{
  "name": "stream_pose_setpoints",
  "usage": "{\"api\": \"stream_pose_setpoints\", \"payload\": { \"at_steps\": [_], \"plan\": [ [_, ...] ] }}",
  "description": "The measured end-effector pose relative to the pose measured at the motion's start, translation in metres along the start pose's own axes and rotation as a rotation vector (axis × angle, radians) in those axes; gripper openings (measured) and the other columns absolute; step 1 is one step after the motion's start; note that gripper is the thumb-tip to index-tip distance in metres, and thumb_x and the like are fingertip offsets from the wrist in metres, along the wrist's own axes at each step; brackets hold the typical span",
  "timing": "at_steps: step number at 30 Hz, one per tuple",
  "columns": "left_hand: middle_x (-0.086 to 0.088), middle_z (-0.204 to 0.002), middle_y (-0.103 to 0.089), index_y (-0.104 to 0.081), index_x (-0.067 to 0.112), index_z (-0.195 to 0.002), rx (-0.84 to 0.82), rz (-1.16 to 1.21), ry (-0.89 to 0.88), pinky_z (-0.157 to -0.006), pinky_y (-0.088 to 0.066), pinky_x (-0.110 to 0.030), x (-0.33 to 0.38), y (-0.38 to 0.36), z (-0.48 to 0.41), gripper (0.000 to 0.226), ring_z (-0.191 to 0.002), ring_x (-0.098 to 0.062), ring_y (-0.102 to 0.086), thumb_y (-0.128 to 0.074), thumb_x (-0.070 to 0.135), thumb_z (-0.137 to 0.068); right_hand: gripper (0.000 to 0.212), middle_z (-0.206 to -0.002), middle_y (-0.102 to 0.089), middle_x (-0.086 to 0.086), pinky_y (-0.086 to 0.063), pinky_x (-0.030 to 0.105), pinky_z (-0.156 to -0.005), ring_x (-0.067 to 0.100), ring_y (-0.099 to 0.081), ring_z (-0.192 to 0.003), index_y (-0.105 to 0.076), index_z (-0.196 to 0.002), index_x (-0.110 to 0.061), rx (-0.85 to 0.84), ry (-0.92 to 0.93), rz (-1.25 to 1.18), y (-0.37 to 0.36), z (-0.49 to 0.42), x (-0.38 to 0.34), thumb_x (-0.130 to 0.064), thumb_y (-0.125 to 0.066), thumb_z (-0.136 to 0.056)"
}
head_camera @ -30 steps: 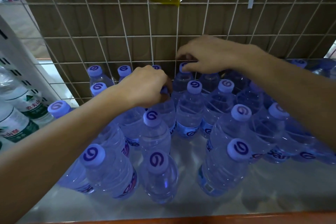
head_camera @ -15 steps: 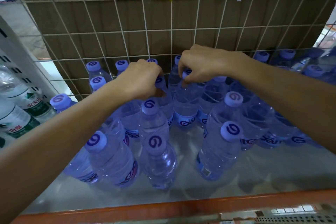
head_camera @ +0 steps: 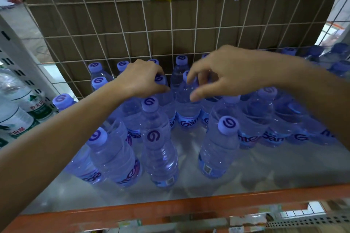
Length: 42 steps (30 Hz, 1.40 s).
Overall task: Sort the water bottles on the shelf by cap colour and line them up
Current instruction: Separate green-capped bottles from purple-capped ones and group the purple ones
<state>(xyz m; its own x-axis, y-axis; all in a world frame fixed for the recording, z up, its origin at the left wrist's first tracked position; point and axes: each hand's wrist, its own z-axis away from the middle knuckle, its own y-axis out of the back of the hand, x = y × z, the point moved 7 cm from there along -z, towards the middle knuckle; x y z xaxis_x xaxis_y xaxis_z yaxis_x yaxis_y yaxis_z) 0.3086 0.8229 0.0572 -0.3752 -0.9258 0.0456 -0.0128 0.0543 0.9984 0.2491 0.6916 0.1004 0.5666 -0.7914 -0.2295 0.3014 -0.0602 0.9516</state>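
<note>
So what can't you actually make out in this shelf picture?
Head view:
- Green-labelled bottles, left: caps hidden at the frame edge, colour unknown.
- Far-right bottles: blurred, partly behind the right forearm.
- Purple-capped bottle gripped by the left hand: fingers cover part of its cap.
- Tags on the orange shelf edge: too blurred to read.

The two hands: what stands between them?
In the head view, two clear plastic water bottles with purple caps stand between the left hand and right hand: a rear bottle and a nearer bottle close by the right hand.
</note>
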Motion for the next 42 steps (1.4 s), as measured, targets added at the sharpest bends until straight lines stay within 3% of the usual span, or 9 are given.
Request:
{"api": "stream_pose_setpoints", "payload": {
  "at_steps": [4, 10, 14, 21, 25, 29, 32, 36, 42],
  "plan": [
    [-0.001, -0.081, -0.048, -0.062, 0.017, -0.112, 0.003, -0.008, 0.003, -0.066, -0.032, -0.031, 0.002, 0.0, 0.0, 0.043, -0.079, -0.02, -0.044, -0.061, 0.05, -0.084, 0.072, -0.108, -0.053, -0.022, -0.051, 0.028, -0.083, 0.0, -0.058, -0.091, -0.044, -0.12, -0.049, -0.527, -0.03, 0.224, -0.043, 0.042, -0.016, -0.073, -0.064, -0.055],
    [-0.012, -0.108, -0.063, -0.06, 0.019, -0.12, 0.002, 0.029, 0.007, -0.071, -0.036, -0.031, 0.0, -0.001, 0.005, 0.046, -0.103, -0.031, -0.055, -0.062, 0.048, -0.084, 0.022, -0.089, -0.068, -0.004, -0.053, 0.037, -0.077, 0.015, -0.064, -0.086, -0.061, -0.097, -0.03, -0.272, 0.135, 0.24, -0.046, 0.02, -0.016, -0.041, -0.068, -0.079],
    [-0.012, -0.117, -0.063, -0.058, 0.018, -0.125, 0.014, 0.067, 0.019, -0.082, -0.042, -0.037, -0.001, 0.0, 0.009, 0.049, -0.109, -0.032, -0.054, -0.062, 0.046, -0.085, 0.015, -0.088, -0.061, -0.012, -0.049, 0.036, -0.083, 0.009, -0.058, -0.089, -0.054, -0.09, -0.035, -0.213, 0.18, 0.183, -0.038, 0.015, -0.014, -0.042, -0.065, -0.082],
    [-0.013, -0.12, -0.061, -0.055, 0.016, -0.129, 0.013, 0.067, 0.026, -0.082, -0.04, -0.036, 0.0, 0.0, 0.009, 0.051, -0.111, -0.031, -0.054, -0.06, 0.045, -0.086, 0.034, -0.097, -0.042, -0.011, -0.047, 0.036, -0.079, 0.012, -0.046, -0.091, -0.056, -0.078, -0.027, -0.17, 0.242, 0.328, -0.043, -0.002, -0.023, 0.006, -0.055, -0.071],
    [-0.012, -0.119, -0.061, -0.055, 0.017, -0.129, 0.023, 0.072, 0.025, -0.083, -0.04, -0.036, -0.002, -0.001, 0.009, 0.051, -0.11, -0.03, -0.054, -0.06, 0.045, -0.087, 0.027, -0.099, -0.041, -0.013, -0.04, 0.028, -0.076, 0.013, -0.038, -0.089, -0.055, -0.072, -0.024, -0.097, 0.274, 0.479, -0.047, -0.014, -0.022, 0.003, -0.057, -0.071],
    [-0.012, -0.121, -0.061, -0.054, 0.018, -0.129, 0.017, 0.067, 0.027, -0.088, -0.042, -0.04, -0.004, -0.003, 0.006, 0.052, -0.112, -0.031, -0.053, -0.06, 0.045, -0.086, 0.041, -0.122, -0.042, -0.009, -0.044, 0.036, -0.087, 0.017, -0.045, -0.108, -0.051, -0.112, -0.03, -0.14, 0.205, 0.261, -0.045, -0.012, -0.014, -0.016, -0.064, -0.076],
    [-0.012, -0.12, -0.062, -0.055, 0.018, -0.129, 0.022, 0.067, 0.019, -0.085, -0.042, -0.038, -0.004, -0.003, 0.005, 0.052, -0.111, -0.03, -0.054, -0.061, 0.046, -0.085, 0.041, -0.101, -0.044, -0.009, -0.035, 0.027, -0.074, 0.013, -0.046, -0.098, -0.049, -0.122, -0.028, -0.079, 0.11, 0.374, -0.042, -0.017, -0.008, -0.045, -0.059, -0.086],
    [-0.011, -0.116, -0.063, -0.056, 0.02, -0.127, 0.037, 0.052, 0.01, -0.083, -0.042, -0.038, -0.007, -0.003, 0.005, 0.053, -0.109, -0.032, -0.054, -0.062, 0.049, -0.083, 0.023, -0.082, -0.038, -0.017, -0.037, 0.026, -0.073, 0.009, -0.046, -0.086, -0.062, -0.109, -0.024, -0.03, 0.165, 0.311, -0.035, -0.023, -0.008, -0.031, -0.063, -0.086],
    [-0.011, -0.115, -0.064, -0.056, 0.02, -0.128, 0.056, 0.067, -0.003, -0.082, -0.041, -0.036, -0.007, -0.004, 0.005, 0.053, -0.108, -0.03, -0.055, -0.062, 0.047, -0.083, 0.025, -0.112, -0.053, -0.01, -0.031, 0.023, -0.071, 0.011, -0.049, -0.106, -0.059, -0.113, -0.028, -0.081, 0.2, 0.373, -0.041, -0.023, -0.009, -0.023, -0.062, -0.088]
  ]
}}
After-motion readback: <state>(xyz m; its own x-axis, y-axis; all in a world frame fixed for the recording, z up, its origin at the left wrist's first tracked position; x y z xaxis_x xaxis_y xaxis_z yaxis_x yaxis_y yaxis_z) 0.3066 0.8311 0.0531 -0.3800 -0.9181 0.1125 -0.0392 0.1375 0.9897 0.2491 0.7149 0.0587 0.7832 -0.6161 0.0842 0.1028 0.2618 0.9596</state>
